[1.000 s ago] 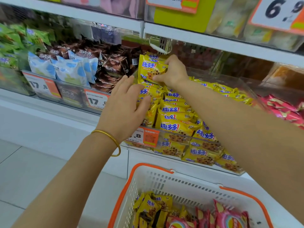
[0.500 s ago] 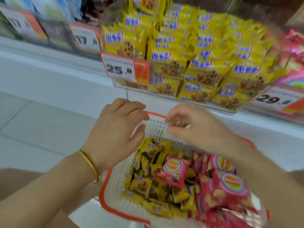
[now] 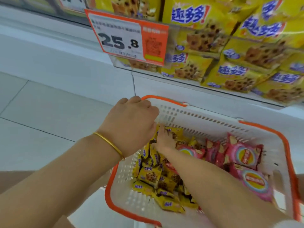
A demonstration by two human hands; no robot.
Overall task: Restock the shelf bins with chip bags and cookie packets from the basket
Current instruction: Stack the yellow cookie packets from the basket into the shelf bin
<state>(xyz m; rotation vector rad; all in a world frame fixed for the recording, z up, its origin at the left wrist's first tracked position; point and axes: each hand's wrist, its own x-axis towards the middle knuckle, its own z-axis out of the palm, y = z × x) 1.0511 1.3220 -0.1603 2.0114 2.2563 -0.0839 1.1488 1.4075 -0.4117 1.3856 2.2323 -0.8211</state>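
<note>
Both hands have dropped lower since half a second ago, when they hovered above the rim: the right grip (image 3: 164, 140) is now down inside the white perforated plastic basket with orange rim (image 3: 205, 122), and the left grip (image 3: 131, 124) has come over its far left corner. Fingers of the right grip are dug into the heap of small yellow crinkly-film cookie packets (image 3: 149, 176), but the left one covers their tips, so I cannot tell whether they have closed on a packet. Only the back of the left grip shows, knuckles near the orange rim and fingers curled out of sight; whether it holds the rim, a packet or nothing cannot be told. It likely sits there to steady the basket or to help gather. Cookie packets fill the basket's left side, loose and overlapping, while puffy glossy pink chip bags with round yellow logos (image 3: 246, 155) lie along the right side, so the two kinds are roughly sorted for picking. Above, the clear plastic shelf bin (image 3: 115, 63) behind the orange and white price card (image 3: 121, 37) already holds matching yellow packets (image 3: 233, 76) stacked flat in rows, which is probably where this handful belongs. Slippery, light film wrappers should bunch easily, so several could be taken at once. A thin gold bangle (image 3: 108, 142) rings the left wrist, and the basket stands on a pale tiled floor (image 3: 49, 104).
</note>
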